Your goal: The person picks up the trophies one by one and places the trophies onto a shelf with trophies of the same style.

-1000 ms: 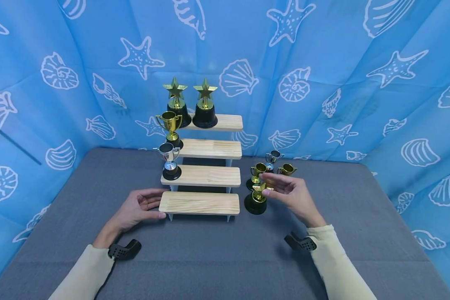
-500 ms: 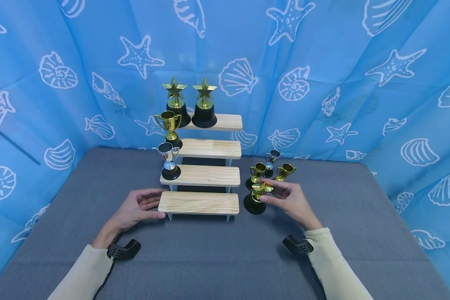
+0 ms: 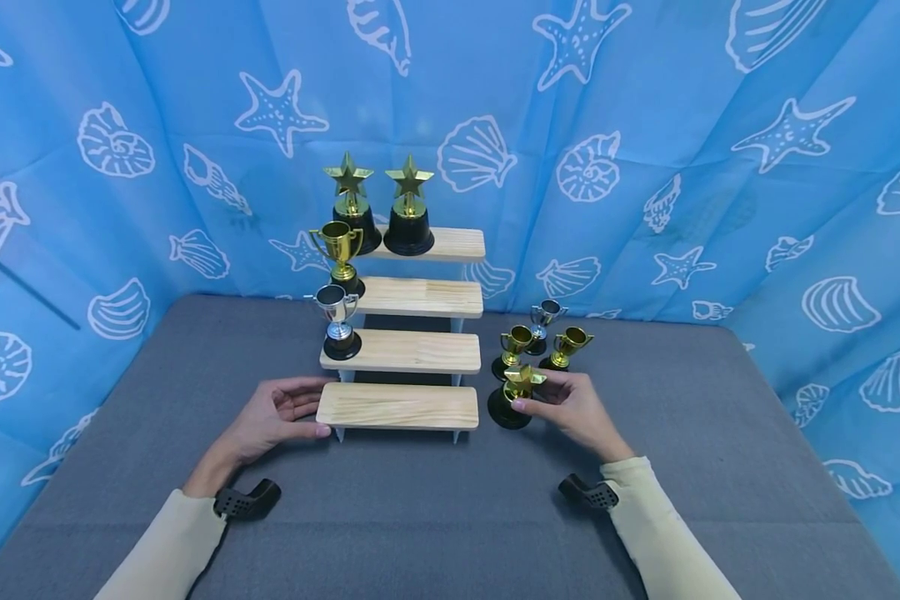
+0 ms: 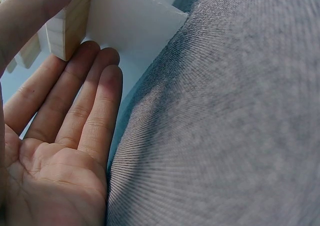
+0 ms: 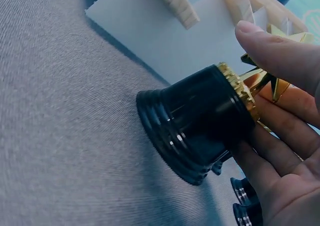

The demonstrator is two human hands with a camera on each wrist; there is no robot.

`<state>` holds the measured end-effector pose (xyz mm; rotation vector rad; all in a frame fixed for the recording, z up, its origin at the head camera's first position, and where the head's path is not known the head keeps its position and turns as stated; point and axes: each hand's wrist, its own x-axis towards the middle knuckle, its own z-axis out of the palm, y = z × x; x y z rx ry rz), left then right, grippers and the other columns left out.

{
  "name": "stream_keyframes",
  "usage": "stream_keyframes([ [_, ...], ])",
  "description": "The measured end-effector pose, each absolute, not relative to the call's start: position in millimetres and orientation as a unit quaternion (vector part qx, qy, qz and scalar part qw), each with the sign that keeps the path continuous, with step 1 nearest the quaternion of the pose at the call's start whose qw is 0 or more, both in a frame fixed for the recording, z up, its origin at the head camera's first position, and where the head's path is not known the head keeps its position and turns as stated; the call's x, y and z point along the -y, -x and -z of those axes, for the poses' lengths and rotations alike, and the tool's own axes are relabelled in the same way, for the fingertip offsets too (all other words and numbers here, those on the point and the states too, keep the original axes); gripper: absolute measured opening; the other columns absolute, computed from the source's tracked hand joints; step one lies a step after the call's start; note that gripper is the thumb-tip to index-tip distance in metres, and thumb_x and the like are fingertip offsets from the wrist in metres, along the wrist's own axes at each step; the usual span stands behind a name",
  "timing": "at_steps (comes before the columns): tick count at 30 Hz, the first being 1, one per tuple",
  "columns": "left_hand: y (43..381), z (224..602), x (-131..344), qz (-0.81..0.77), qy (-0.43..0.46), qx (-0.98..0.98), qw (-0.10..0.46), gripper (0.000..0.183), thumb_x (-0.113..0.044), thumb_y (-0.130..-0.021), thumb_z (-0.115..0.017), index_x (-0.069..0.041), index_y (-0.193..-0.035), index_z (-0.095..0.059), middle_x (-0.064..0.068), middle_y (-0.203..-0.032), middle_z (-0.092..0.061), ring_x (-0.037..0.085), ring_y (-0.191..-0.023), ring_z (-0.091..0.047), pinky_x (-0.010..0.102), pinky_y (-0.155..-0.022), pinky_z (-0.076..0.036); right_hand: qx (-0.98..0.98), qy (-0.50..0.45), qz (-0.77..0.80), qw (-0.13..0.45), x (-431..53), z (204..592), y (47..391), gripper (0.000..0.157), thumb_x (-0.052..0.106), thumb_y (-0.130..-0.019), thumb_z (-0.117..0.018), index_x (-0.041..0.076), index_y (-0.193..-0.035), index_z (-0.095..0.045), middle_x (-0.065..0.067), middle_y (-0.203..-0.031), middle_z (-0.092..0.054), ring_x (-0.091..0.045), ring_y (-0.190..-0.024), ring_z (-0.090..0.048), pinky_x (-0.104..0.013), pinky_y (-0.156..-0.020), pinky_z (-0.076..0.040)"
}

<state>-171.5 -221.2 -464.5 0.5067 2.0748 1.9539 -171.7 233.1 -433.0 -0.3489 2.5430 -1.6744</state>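
Observation:
A gold star trophy (image 3: 523,380) with a black base stands on the table right of the wooden tiered shelf (image 3: 397,406). My right hand (image 3: 572,410) holds it near the star, thumb in front and fingers behind. The right wrist view shows its black base (image 5: 200,121) close up, with the thumb across the gold stem. At the shelf's left end my left hand (image 3: 266,421) touches the lowest board with thumb and fingertips. Its fingers (image 4: 95,116) lie nearly straight by the board's end (image 4: 70,28) in the left wrist view.
Two star trophies (image 3: 409,208) stand on the top tier. Below them are a gold cup (image 3: 341,246) and a silver cup (image 3: 337,308), each on its own tier. Behind the right hand stand two gold cups (image 3: 515,340) and a silver cup (image 3: 546,315). A blue shell-patterned curtain (image 3: 495,75) hangs behind.
My right hand has moved slightly left and toward me, its thumb and fingers coming in around the star trophy. The left hand and the shelf have stayed put.

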Motion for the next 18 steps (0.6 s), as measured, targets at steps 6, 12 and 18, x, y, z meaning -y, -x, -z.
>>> stream_keyframes([
  [6, 171.7, 464.7, 220.7, -0.668, -0.172, -0.713, 0.123, 0.073, 0.007, -0.079, -0.081, 0.015, -0.142, -0.045, 0.032, -0.140, -0.052, 0.013, -0.116, -0.065, 0.029, -0.101, -0.054, -0.834, 0.112, 0.539, 0.038, -232.7, 436.8, 171.3, 0.038, 0.015, -0.085, -0.084, -0.003, -0.117, -0.072, -0.016, -0.111, -0.073, -0.021, -0.095, -0.070, -0.025, -0.077, -0.062],
  [12, 171.4, 463.0, 220.5, -0.666, -0.173, -0.714, 0.125, 0.073, 0.007, -0.079, -0.081, 0.015, -0.142, -0.044, 0.032, -0.141, -0.051, 0.012, -0.116, -0.065, 0.029, -0.101, -0.054, -0.833, 0.116, 0.539, 0.039, -232.8, 439.0, 172.3, 0.035, 0.013, -0.085, -0.084, -0.003, -0.114, -0.073, -0.016, -0.108, -0.073, -0.020, -0.090, -0.069, -0.025, -0.073, -0.061],
  [18, 170.7, 461.6, 220.4, -0.665, -0.170, -0.716, 0.129, 0.073, 0.006, -0.080, -0.081, 0.015, -0.142, -0.044, 0.034, -0.141, -0.049, 0.011, -0.116, -0.065, 0.028, -0.101, -0.054, -0.839, 0.112, 0.532, 0.039, -234.4, 443.0, 174.0, 0.034, 0.014, -0.085, -0.084, -0.004, -0.111, -0.073, -0.015, -0.104, -0.073, -0.018, -0.082, -0.064, -0.023, -0.066, -0.057],
])
